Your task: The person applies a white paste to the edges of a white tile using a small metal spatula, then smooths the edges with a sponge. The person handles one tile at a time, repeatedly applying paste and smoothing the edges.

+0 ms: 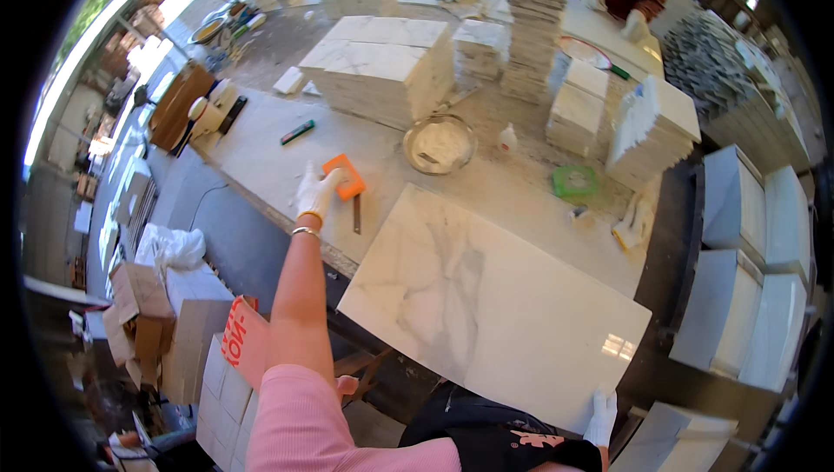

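My left hand point(317, 191), in a white glove, reaches over the table with its fingers apart. Its thumb side touches an orange rectangular block point(351, 178). A narrow flat metal strip point(357, 214) lies just below the block. To the right is a large white marble slab point(512, 298) with grey veins, lying flat and jutting over the table's near edge. At its near right corner my right hand point(601, 420), also gloved, grips the slab's edge; part of that hand is hidden.
Beyond the slab are a bowl of white powder point(439, 143), a green pad point(574, 182) and a small bottle point(508, 138). Tile stacks point(382, 68) stand farther back. A dark green tool point(297, 132) lies left. A co-worker's gloved hands point(636, 27) show at the far right.
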